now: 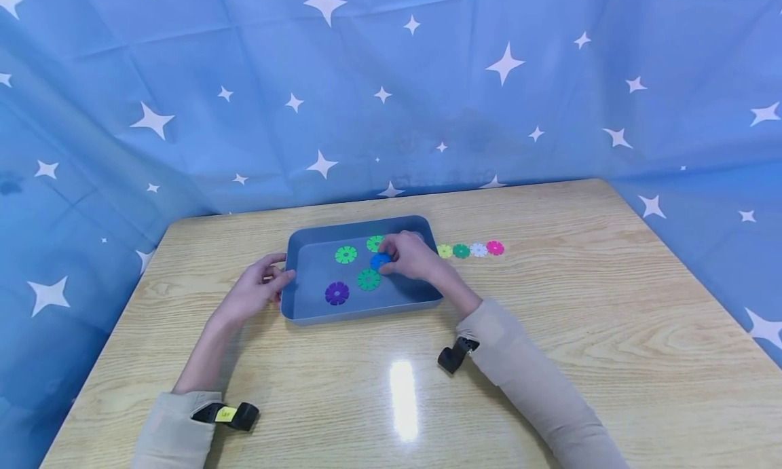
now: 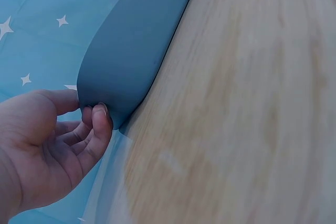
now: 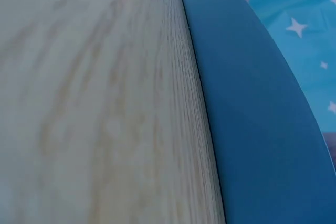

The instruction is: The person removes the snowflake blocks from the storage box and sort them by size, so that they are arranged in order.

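A grey-blue tray (image 1: 360, 314) lies on the table with several notched plastic discs in it. My left hand (image 1: 256, 286) grips its left end, the thumb at the rim and the fingers against the outer wall; the left wrist view shows this hand (image 2: 58, 145) at the tray's corner (image 2: 131, 40). Over the tray's right half, my right hand (image 1: 411, 255) pinches a blue disc (image 1: 379, 261) between thumb and fingers. Near it lie a teal-green disc (image 1: 368, 279) and a bright green disc (image 1: 374, 244), with another green disc (image 1: 345, 254) and a purple disc (image 1: 337, 293) further left.
Right of the tray, a row on the wooden table (image 1: 580, 306) holds a yellow disc (image 1: 444, 251), a green disc (image 1: 461, 250), a white disc (image 1: 479, 250) and a pink disc (image 1: 495, 248). A blue star-patterned cloth (image 1: 427, 116) hangs behind. The tray wall (image 3: 252, 103) fills much of the right wrist view.
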Demonstrator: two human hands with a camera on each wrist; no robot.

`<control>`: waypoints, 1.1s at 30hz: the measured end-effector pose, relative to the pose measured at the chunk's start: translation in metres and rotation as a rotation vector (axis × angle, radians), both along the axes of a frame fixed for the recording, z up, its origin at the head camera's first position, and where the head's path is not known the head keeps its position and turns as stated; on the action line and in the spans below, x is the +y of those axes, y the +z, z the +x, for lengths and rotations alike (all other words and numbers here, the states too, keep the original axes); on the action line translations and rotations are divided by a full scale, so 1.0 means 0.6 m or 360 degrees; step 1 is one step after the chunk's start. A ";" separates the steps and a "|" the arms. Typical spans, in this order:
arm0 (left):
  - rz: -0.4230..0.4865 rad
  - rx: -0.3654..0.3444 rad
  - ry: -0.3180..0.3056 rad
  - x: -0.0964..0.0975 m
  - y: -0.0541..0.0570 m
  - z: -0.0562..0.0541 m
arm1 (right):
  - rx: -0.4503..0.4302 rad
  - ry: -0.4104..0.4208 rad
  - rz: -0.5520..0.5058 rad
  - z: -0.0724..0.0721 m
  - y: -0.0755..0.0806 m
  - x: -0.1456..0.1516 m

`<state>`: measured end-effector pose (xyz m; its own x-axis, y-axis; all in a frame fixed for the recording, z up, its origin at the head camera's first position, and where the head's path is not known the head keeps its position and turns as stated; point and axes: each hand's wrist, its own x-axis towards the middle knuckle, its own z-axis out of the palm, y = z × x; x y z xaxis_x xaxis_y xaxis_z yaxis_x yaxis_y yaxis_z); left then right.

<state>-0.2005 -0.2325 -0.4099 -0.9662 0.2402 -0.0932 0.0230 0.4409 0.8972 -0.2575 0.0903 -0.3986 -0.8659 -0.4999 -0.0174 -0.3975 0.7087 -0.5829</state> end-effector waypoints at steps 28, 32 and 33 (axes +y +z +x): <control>0.0013 -0.0018 0.0021 0.001 -0.001 0.003 | -0.0013 0.0055 -0.0460 0.007 0.027 0.086; 0.0002 -0.0014 0.0021 0.002 -0.003 0.001 | 0.0001 -0.0040 -0.0453 0.010 0.035 0.118; -0.0001 -0.0016 0.0025 0.002 -0.004 0.001 | 0.0015 -0.0057 -0.0453 0.010 0.037 0.127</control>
